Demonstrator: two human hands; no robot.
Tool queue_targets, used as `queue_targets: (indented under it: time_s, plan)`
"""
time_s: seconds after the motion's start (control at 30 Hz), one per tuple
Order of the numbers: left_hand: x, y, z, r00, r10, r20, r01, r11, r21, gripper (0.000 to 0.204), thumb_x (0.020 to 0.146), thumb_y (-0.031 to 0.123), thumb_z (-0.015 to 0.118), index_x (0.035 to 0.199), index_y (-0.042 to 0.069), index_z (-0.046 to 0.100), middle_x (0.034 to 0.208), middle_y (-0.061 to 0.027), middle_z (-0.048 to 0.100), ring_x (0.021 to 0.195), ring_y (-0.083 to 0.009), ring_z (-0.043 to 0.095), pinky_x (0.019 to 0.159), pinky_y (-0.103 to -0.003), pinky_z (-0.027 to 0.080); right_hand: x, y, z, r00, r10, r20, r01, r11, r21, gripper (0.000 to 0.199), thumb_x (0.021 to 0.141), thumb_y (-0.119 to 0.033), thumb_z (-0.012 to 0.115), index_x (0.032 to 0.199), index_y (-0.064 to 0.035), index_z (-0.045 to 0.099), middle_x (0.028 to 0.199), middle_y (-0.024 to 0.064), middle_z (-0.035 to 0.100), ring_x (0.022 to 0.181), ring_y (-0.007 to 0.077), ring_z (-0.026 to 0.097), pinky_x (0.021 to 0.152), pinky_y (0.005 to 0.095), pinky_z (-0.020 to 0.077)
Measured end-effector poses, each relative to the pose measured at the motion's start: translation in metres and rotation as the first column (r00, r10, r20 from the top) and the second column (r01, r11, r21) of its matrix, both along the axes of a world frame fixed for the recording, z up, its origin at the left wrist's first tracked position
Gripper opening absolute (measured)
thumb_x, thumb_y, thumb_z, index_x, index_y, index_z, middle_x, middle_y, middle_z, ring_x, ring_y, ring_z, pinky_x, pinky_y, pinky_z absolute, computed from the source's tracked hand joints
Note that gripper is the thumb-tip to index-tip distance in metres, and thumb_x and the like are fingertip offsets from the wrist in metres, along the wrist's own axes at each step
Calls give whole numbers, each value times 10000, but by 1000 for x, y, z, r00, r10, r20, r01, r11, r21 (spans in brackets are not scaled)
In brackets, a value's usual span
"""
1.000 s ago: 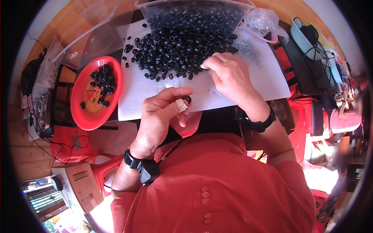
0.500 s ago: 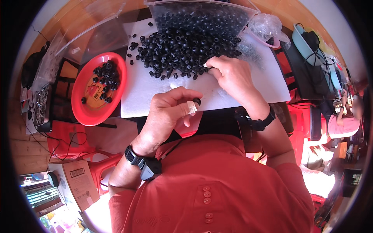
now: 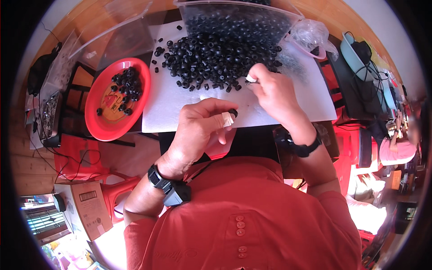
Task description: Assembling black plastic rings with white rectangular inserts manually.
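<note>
Above the near edge of the white foam sheet, my left hand pinches a small black round part between thumb and index finger. Pale tape wraps that thumb. My right hand is closed over the sheet, at the near right side of a large heap of black plastic parts. Tape also covers one of its fingertips. Something small and dark seems to show beneath those fingertips, too small to make out. Several of the heap's parts are hollow and bead-like.
A red oval plate with several black parts stands left of the sheet. Behind the heap leans a clear plastic bin. A pink bowl with a clear bag and a light-blue basin are at the right. A cardboard box sits lower left.
My right hand has drawn back from the heap's near edge, a little to the right. My left hand keeps its pinch on the black part, almost in place. The whole view has shifted slightly.
</note>
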State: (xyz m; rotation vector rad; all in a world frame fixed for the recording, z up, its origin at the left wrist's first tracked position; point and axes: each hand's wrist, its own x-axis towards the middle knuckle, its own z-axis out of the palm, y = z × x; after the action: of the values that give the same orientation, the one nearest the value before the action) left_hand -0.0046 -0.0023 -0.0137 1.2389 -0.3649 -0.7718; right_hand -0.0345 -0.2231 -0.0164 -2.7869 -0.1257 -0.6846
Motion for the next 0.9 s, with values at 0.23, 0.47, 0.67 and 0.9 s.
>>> queue_targets:
  time_s: [0.23,0.47,0.67,0.9]
  plan:
    - [4,-4,-9,999,9,-51,-15,992,-126,257,901,46,661,1128,-71,638,920,-116,675,736,-151,643,534,-248,524,-36,25,30,941,327,-88,-190,724,664,150,865,-7,671,914,-22,530,769,-1,525,713,59,502,626,229,424]
    - [2,-4,-10,997,12,-70,-23,987,-159,240,899,33,657,1114,-72,636,926,-118,674,740,-160,639,544,-251,525,-31,35,24,944,331,-13,-274,804,528,115,860,-60,656,901,-50,548,713,99,618,657,281,651,570,347,479]
    - [3,1,-10,989,36,-144,-60,984,-169,241,908,36,649,1118,-78,622,929,-117,669,741,-162,637,535,-256,524,-43,46,17,956,270,112,-285,774,565,105,875,-29,656,967,-32,604,765,98,671,673,201,682,578,300,502]
    - [1,4,-9,990,41,-134,-63,983,-171,259,892,46,664,1113,-82,618,924,-135,666,740,-172,644,526,-259,523,-32,34,14,932,363,-19,-216,596,773,58,880,-20,661,926,-11,626,771,36,677,660,81,608,610,227,469]
